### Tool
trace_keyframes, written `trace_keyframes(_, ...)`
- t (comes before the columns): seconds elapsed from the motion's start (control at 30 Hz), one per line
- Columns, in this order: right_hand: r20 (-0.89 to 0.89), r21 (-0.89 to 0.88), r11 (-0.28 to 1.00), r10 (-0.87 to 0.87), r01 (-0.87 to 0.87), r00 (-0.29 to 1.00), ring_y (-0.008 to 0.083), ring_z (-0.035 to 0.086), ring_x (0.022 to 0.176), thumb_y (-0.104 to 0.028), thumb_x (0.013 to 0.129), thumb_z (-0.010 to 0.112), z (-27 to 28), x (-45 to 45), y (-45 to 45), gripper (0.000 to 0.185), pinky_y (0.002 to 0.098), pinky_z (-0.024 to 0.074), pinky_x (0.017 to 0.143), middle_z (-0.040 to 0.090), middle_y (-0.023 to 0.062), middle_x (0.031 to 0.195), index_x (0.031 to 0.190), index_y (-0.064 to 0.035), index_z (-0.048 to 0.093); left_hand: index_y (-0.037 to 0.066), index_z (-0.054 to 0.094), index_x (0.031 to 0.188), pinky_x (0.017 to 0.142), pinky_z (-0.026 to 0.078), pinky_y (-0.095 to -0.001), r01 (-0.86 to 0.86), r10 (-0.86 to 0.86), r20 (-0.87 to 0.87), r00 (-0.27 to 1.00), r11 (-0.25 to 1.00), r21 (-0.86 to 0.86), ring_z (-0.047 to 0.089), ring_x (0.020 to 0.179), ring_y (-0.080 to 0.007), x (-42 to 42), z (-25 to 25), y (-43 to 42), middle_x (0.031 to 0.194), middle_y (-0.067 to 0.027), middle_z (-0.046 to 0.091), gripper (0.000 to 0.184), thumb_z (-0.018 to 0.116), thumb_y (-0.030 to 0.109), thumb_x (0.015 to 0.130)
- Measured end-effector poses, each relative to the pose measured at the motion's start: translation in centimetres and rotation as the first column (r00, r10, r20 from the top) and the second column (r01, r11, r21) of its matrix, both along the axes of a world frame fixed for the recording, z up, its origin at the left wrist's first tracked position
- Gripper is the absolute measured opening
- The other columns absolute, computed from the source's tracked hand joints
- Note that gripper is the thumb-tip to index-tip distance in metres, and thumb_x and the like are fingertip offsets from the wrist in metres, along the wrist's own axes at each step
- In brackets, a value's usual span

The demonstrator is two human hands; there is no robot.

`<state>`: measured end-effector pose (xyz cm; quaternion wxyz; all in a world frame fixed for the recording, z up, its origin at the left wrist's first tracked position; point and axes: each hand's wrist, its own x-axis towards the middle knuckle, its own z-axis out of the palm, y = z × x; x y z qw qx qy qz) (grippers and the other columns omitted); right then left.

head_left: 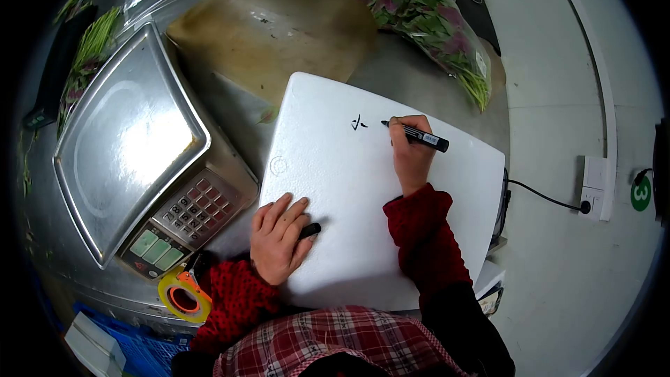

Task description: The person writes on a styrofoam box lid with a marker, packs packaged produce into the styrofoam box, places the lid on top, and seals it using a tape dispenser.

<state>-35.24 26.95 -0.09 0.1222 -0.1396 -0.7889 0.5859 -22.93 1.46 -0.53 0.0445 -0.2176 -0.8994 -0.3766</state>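
Observation:
A white foam board (349,188), perhaps a box lid, lies in front of me with a few black handwritten strokes (359,123) near its far edge. My right hand (412,150) grips a black marker (424,137), its tip just right of the strokes; whether the tip touches the foam I cannot tell. On the board's near left part rests my left hand (280,239), fingers stretched forward. A black marker cap (310,230) sticks out between its thumb and index finger. A faint round embossed mark (278,165) shows on the foam.
To the left stands a metal weighing scale (132,139) with a keypad (197,204). A tape dispenser (184,294) sits below it, near a blue crate (132,338). Bagged leafy greens (433,24) and a brown sheet (279,24) lie beyond the board. A cable (544,189) runs right to a wall socket.

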Motion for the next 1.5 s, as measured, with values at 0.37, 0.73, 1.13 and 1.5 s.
trace_keyframes(0.37, -0.055, 0.248, 0.967, -0.042, 0.055, 0.998, 0.0069, 0.051, 0.054, -0.007, 0.083, 0.067, -0.6, 0.4, -0.2, 0.012, 0.0253, 0.0439, 0.051, 0.058, 0.0016, 0.061, 0.079, -0.0026, 0.056, 0.006, 0.063, 0.099, 0.096, 0.037, -0.0435, 0.001, -0.001, -0.005, 1.000, 1.000, -0.019, 0.053, 0.121, -0.0313, -0.1, 0.1, -0.1, 0.122, -0.0098, 0.063, 0.026, 0.067, 0.021, 0.079)
trace_keyframes(0.73, -0.053, 0.217, 0.976, -0.016, 0.027, 0.998, 0.0070, 0.050, 0.055, -0.007, 0.083, 0.068, -0.3, 1.3, -0.6, 0.014, 0.0254, 0.0428, 0.051, 0.058, 0.0022, 0.063, 0.077, -0.0031, 0.056, 0.006, 0.063, 0.100, 0.096, 0.037, -0.0437, 0.000, 0.000, -0.009, 1.000, 1.000, 0.001, 0.053, 0.121, -0.0311, -0.1, -0.1, 0.1, 0.122, -0.0100, 0.063, 0.026, 0.067, 0.020, 0.079)
trace_keyframes(1.13, -0.074, 0.216, 0.975, -0.033, 0.048, 0.997, 0.0054, 0.049, 0.055, -0.007, 0.084, 0.068, -0.7, 0.4, -0.6, 0.015, 0.0245, 0.0419, 0.051, 0.057, 0.0004, 0.062, 0.077, -0.0029, 0.055, 0.006, 0.062, 0.100, 0.097, 0.037, -0.0436, 0.008, -0.008, -0.019, 1.000, 1.000, -0.003, 0.053, 0.121, -0.0318, -0.1, -0.2, 0.1, 0.123, -0.0104, 0.062, 0.027, 0.068, 0.021, 0.079)
trace_keyframes(1.5, -0.033, 0.081, 0.997, 0.021, -0.019, 0.999, 0.0068, 0.048, 0.060, -0.007, 0.084, 0.067, 0.8, 2.2, 0.9, 0.013, 0.0241, 0.0414, 0.055, 0.056, -0.0002, 0.067, 0.079, -0.0047, 0.055, 0.005, 0.062, 0.099, 0.097, 0.037, -0.0439, 0.001, -0.002, -0.032, 1.000, 1.000, -0.010, 0.053, 0.121, -0.0317, -0.2, -0.1, 0.2, 0.122, -0.0103, 0.063, 0.026, 0.066, 0.020, 0.079)
